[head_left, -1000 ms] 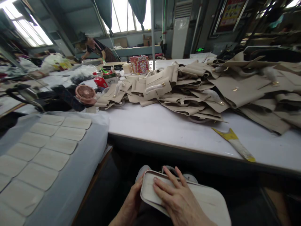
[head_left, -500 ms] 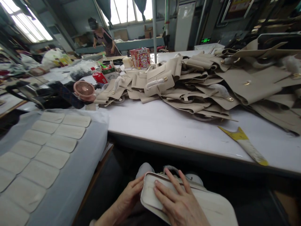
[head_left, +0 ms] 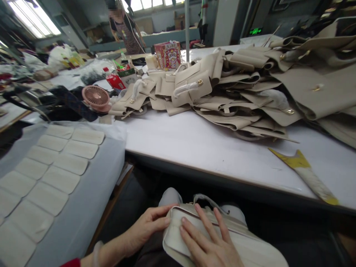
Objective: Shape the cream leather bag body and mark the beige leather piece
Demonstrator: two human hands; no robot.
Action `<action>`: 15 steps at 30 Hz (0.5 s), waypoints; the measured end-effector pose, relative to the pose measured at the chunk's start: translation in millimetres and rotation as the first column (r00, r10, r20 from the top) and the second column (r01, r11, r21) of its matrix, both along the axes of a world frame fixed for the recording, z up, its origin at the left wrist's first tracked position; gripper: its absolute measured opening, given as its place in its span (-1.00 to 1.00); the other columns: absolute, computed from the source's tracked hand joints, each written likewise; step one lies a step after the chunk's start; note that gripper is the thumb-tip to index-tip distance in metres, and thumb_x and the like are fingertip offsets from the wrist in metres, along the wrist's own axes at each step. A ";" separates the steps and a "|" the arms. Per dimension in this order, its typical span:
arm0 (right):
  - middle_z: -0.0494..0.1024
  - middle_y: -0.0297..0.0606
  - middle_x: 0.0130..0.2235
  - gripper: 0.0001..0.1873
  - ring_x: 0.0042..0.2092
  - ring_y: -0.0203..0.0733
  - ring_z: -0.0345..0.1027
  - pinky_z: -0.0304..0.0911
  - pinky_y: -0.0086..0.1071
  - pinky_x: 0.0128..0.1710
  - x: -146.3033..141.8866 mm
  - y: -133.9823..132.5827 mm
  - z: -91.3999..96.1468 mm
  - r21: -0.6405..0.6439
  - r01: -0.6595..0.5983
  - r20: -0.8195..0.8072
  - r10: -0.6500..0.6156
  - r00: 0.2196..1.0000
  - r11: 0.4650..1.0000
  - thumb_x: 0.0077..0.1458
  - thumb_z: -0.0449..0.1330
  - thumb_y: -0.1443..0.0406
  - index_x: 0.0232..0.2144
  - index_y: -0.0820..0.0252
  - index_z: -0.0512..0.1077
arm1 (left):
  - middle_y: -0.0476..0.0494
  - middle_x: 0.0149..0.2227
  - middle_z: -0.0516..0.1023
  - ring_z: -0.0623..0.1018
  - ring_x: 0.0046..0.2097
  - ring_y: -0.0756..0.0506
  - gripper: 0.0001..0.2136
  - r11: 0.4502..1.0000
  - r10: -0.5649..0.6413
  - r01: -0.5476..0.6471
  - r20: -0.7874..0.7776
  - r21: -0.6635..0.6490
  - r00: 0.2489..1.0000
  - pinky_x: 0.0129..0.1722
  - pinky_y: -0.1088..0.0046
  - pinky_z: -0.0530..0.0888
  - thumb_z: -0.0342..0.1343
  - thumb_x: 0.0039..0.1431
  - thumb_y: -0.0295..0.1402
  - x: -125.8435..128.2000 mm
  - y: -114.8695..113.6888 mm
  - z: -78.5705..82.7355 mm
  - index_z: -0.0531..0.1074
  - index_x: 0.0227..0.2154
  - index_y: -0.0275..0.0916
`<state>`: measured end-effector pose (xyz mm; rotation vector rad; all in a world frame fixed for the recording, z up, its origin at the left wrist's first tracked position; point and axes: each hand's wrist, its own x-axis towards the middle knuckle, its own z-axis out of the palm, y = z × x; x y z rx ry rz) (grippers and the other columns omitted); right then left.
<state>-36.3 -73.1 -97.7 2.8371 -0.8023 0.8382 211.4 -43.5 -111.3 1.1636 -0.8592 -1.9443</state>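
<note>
A beige handbag [head_left: 247, 246] lies across my lap with its pale, rounded flat panel facing up. Beyond it shows a looped handle [head_left: 207, 199] in clear wrapping. My left hand [head_left: 151, 224] grips the bag's left end, thumb on the near side and a finger along the top edge. Spread and flat, the fingers of my right hand [head_left: 210, 237] press on the panel near that same end. The underside of the bag is hidden from me.
A white table [head_left: 167, 137] carries a heap of beige bag pieces [head_left: 244, 92] and a yellow-ended scraper-like tool [head_left: 304, 174]. Pale rounded panels [head_left: 62, 180] lie in rows at left. A pink fan [head_left: 96, 97] and red box [head_left: 168, 55] stand behind; a person [head_left: 126, 31] stands farther off.
The view has tipped downward a little. My left hand has shifted along the bag's left end, its wrist and red sleeve now showing. The right hand stays flat on the panel.
</note>
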 end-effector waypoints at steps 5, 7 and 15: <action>0.53 -0.56 0.21 -0.67 0.49 0.21 -0.34 -0.60 0.23 0.46 -4.2 -2.2 -6.2 -0.012 -0.039 -0.100 0.037 0.994 0.999 0.32 0.14 0.21 0.10 0.01 0.50 | -0.19 0.20 0.49 0.43 0.25 -0.30 -0.51 0.993 0.107 -0.100 0.136 -0.060 0.985 0.31 0.20 0.33 0.23 0.25 -0.09 -11.1 3.0 2.0 0.45 0.19 -0.14; 0.55 -0.55 0.19 -0.67 0.49 0.21 -0.36 -0.61 0.23 0.46 -3.0 -3.2 -3.5 -0.014 -0.038 -0.110 0.036 0.993 0.999 0.33 0.13 0.22 0.09 0.02 0.51 | -0.21 0.23 0.46 0.42 0.26 -0.32 -0.48 0.989 0.132 -0.117 0.172 -0.096 0.976 0.32 0.15 0.32 0.20 0.25 -0.03 -14.8 5.6 -2.4 0.44 0.19 -0.15; 0.59 -0.65 0.12 -0.69 0.32 0.06 0.07 -0.67 0.08 0.46 3.9 4.2 21.9 -0.072 0.014 -0.173 -0.027 0.985 0.997 0.36 0.08 0.16 0.03 0.00 0.52 | -0.21 0.26 0.42 0.35 0.31 -0.33 -0.50 0.981 0.191 -0.191 -0.008 -0.031 0.982 0.39 0.06 0.19 0.23 0.23 -0.05 -19.0 16.2 -26.7 0.46 0.18 -0.10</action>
